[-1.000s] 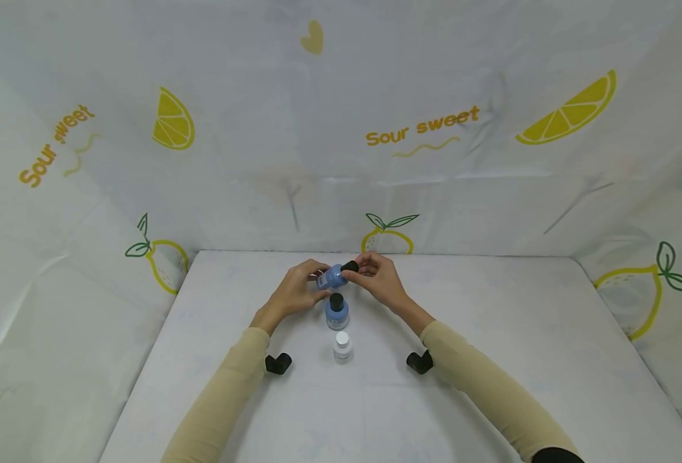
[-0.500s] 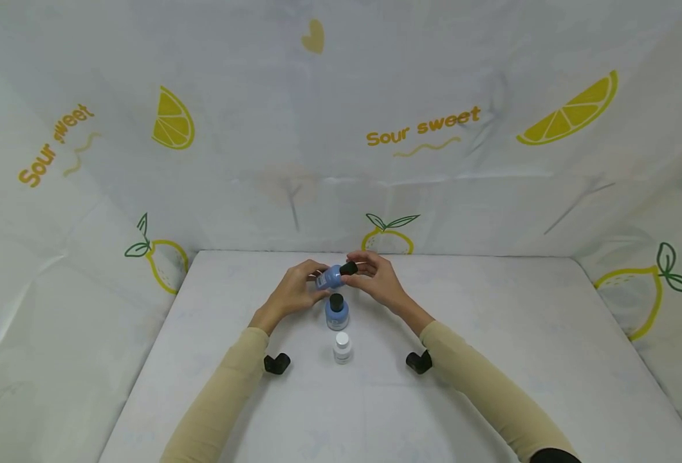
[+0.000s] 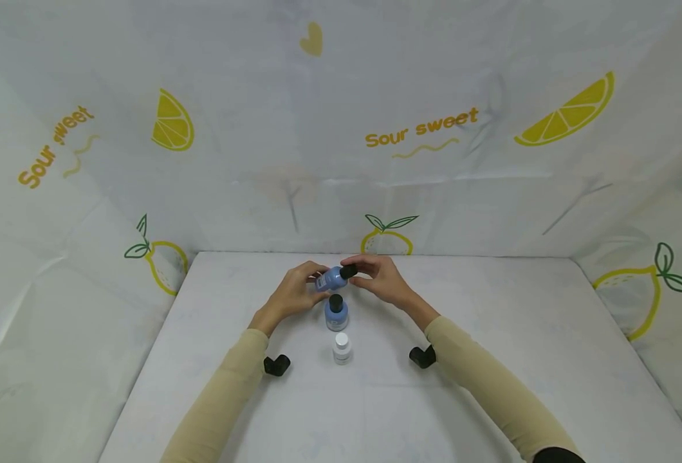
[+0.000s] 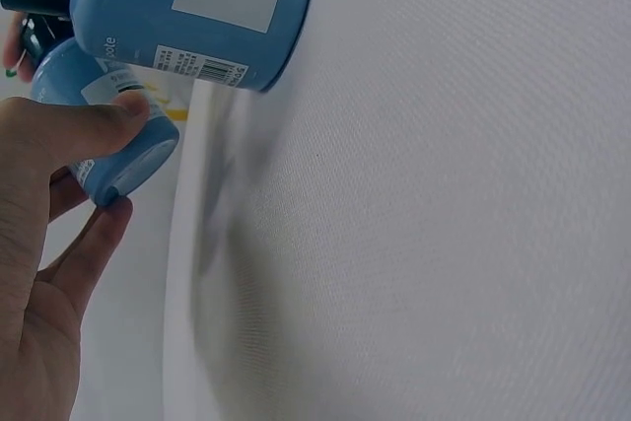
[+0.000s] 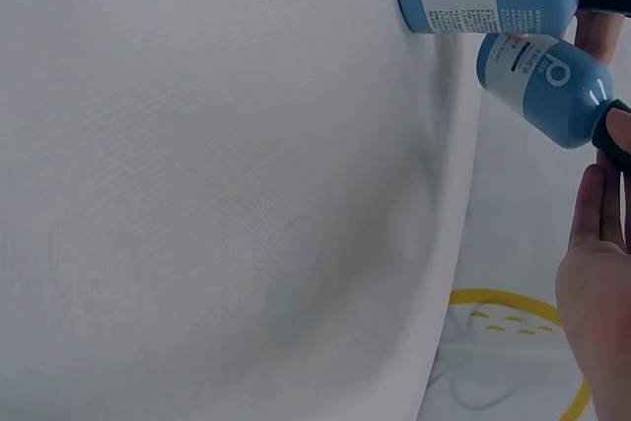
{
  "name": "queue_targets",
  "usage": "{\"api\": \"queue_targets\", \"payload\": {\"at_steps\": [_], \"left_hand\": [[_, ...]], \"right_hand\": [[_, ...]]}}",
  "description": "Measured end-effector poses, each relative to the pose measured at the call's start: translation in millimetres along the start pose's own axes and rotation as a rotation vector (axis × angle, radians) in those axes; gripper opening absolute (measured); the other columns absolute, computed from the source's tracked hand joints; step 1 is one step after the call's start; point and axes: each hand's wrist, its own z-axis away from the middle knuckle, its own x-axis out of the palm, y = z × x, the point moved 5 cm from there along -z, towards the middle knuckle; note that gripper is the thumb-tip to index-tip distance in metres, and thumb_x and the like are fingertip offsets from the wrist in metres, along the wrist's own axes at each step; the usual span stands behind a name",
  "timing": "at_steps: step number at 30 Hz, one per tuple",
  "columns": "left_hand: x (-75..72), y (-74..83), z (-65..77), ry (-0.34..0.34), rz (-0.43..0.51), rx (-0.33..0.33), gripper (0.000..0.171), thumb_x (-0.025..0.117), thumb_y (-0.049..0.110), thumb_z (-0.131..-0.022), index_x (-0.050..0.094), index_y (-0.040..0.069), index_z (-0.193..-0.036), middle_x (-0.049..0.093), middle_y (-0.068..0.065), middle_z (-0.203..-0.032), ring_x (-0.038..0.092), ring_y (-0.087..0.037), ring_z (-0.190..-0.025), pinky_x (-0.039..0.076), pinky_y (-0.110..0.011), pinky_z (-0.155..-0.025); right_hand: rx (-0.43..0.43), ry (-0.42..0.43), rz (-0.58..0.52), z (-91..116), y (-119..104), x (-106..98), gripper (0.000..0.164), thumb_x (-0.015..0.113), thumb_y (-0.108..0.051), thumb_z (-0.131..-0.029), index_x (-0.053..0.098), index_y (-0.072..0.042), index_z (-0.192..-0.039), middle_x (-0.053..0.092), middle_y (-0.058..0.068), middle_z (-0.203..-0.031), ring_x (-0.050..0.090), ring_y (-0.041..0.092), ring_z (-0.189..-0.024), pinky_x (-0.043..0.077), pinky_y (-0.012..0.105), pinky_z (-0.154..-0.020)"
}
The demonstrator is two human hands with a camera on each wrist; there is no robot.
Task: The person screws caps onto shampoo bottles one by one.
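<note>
A blue bottle [image 3: 331, 278] with a black cap leans up to the right between both hands at the back of the table. My left hand [image 3: 294, 289] grips its body near the base, thumb across the label side in the left wrist view. At the black cap [image 3: 349, 271], my right hand [image 3: 384, 281] pinches with thumb and fingers; the right wrist view shows the thumb [image 5: 619, 127] on it. A second blue bottle [image 3: 336, 315], also black-capped, stands upright just in front. Nearer still stands a small white-capped bottle [image 3: 342, 350].
The white table [image 3: 364, 418] meets a white sheet [image 3: 248, 128] printed with lemons at the back and sides. Black angled pieces stick out from both wrists, the left piece [image 3: 277, 365] and the right piece [image 3: 423, 357], beside the small bottle.
My right fingers have shifted round the cap, the forefinger now farther left over it and the thumb drawn back. The left hand, the tilted bottle and the standing bottles look nearly unmoved.
</note>
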Motion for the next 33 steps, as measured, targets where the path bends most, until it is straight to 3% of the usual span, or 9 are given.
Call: {"api": "queue_targets", "payload": {"at_steps": [11, 22, 33], "left_hand": [[-0.1, 0.1, 1.0, -0.009, 0.007, -0.019, 0.05, 0.089, 0.004, -0.088, 0.069, -0.001, -0.134, 0.073, -0.017, -0.131, 0.075, -0.032, -0.118, 0.066, -0.042, -0.106], [1.0, -1.5, 0.0, -0.008, 0.007, -0.014, 0.05, 0.089, 0.003, -0.088, 0.069, -0.001, -0.134, 0.073, -0.018, -0.131, 0.075, -0.032, -0.118, 0.067, -0.04, -0.105], [0.8, -1.9, -0.7, -0.01, -0.003, -0.017, 0.051, 0.09, 0.004, -0.088, 0.069, -0.001, -0.134, 0.073, -0.017, -0.131, 0.074, -0.031, -0.118, 0.066, -0.04, -0.105]], "right_hand": [[0.034, 0.077, 0.051, 0.1, 5.7, 0.9, 0.04, 0.082, 0.0, -0.094, 0.071, 0.006, -0.132, 0.074, 0.026, -0.131, 0.073, 0.04, -0.12, 0.061, 0.032, -0.113], [0.083, 0.191, 0.086, -0.6, 8.3, 5.4, 0.029, 0.085, -0.007, -0.093, 0.071, 0.003, -0.117, 0.075, 0.023, -0.115, 0.071, 0.005, -0.093, 0.061, 0.012, -0.086], [0.119, 0.232, 0.099, -0.2, 12.2, 7.6, 0.032, 0.087, -0.012, -0.093, 0.069, 0.002, -0.115, 0.073, 0.022, -0.111, 0.07, 0.011, -0.089, 0.059, 0.011, -0.08]]}}
